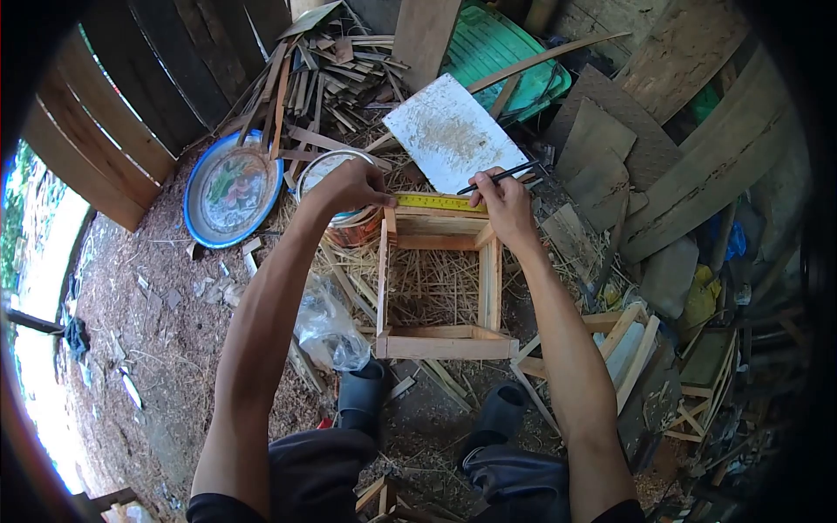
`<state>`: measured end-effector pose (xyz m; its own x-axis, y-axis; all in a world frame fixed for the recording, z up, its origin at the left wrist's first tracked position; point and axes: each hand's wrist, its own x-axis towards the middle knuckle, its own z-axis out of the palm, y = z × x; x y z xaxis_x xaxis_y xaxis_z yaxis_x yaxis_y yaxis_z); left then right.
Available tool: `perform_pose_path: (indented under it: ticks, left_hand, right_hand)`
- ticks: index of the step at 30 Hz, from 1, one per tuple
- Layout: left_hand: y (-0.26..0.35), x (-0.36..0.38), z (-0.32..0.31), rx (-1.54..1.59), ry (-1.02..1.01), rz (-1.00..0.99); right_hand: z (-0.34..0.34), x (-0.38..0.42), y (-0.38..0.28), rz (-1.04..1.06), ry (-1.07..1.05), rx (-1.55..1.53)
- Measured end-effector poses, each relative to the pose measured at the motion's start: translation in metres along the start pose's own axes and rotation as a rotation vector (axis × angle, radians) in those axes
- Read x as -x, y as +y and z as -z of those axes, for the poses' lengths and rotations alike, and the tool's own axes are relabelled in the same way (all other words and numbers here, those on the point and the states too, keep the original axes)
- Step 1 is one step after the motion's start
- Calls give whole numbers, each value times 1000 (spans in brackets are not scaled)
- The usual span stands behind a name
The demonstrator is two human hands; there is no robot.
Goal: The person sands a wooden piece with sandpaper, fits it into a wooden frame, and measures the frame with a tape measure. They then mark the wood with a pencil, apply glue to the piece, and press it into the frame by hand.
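Observation:
A yellow tape measure blade [432, 202] stretches along the far edge of a rectangular wooden frame [449, 348]. At the frame's far left corner, my left hand [351, 186] is closed on one end of the blade. My right hand [507, 211] grips a black pen [523, 170] near the far right corner, its fingers also at the blade's other end. The pen points left and slightly down towards the tape. Between the frame's sides, straw shows on the ground. Whether the tape's case sits inside my right hand is hidden.
A blue-rimmed tray [193, 202] lies at left, with a bucket [353, 234] behind the frame's left side. A white board [453, 131] and scrap wood [327, 83] are beyond. A plastic bag [331, 327] lies left of the frame; more wooden frames [632, 349] stand right.

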<state>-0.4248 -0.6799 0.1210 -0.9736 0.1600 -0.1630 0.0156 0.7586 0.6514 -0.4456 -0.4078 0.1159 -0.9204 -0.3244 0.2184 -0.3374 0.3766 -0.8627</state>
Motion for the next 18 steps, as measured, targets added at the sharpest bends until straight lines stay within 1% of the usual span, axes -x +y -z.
perform_pose_path:
  ticks: [2,8,18]
  left_hand:
    - [2,0,0,-6,-3,9]
    - [0,-1,0,5,-9,20]
    - [1,-1,1,-18,-18,23]
  right_hand:
    - [-1,-2,8,29,36,-45]
    - [-1,0,-4,12,-15,98]
    - [-2,-1,0,37,-18,92]
